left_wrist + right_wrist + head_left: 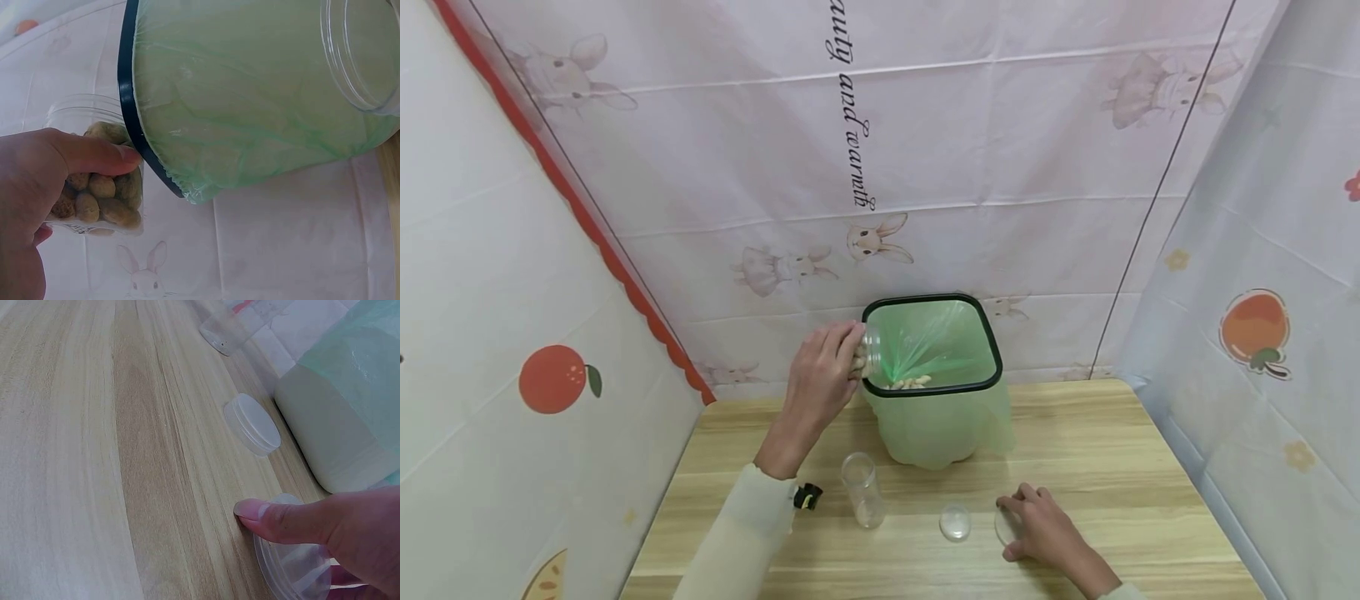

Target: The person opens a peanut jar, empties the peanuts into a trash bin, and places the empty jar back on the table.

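Observation:
My left hand [822,367] grips a clear plastic jar [872,350] of unshelled peanuts [100,197], thumb across its side. Tipped on its side, the jar has its mouth at the left rim of a bin [940,389] lined with a thin green bag. More peanuts [912,382] lie inside the bag. On the tabletop, my right hand [1043,527] holds a clear round lid [290,565] by its edge, thumb on one side and fingers on the other; the hand covers part of it.
Left of centre stands a second clear jar [862,493], upright and uncovered. Another clear lid [955,523] lies between it and my right hand. The wooden table [1097,442] meets printed cloth walls [1000,158] at the back and sides.

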Demonstrator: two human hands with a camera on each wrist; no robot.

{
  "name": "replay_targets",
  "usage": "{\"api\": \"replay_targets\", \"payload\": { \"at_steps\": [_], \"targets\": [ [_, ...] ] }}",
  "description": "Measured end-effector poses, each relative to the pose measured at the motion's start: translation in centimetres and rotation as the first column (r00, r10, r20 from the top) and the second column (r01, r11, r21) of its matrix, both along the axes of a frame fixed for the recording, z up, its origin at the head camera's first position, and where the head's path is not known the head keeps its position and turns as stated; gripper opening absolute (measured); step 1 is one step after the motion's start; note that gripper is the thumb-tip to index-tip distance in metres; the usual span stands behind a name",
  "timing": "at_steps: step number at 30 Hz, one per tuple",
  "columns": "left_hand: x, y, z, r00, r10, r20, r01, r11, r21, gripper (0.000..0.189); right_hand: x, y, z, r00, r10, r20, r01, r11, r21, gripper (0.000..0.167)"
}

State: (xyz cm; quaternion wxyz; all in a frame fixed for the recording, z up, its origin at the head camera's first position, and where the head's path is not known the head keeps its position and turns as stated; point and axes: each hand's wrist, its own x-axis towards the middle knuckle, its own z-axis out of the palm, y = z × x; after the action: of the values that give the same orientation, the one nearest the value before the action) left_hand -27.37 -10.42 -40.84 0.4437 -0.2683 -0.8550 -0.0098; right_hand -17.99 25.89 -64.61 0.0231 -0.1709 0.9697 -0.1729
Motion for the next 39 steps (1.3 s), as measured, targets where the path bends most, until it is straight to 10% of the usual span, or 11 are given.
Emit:
{"api": "replay_targets", "payload": {
  "at_steps": [39],
  "targets": [
    [-0.4,0.19,-0.03,0.999,-0.003,-0.042,0.001,0.999,-0.046,0.06,0.13,-0.11,-0.02,1.0,-0.02,0.003,0.02,1.0,0.005,0.082]
  ]
}}
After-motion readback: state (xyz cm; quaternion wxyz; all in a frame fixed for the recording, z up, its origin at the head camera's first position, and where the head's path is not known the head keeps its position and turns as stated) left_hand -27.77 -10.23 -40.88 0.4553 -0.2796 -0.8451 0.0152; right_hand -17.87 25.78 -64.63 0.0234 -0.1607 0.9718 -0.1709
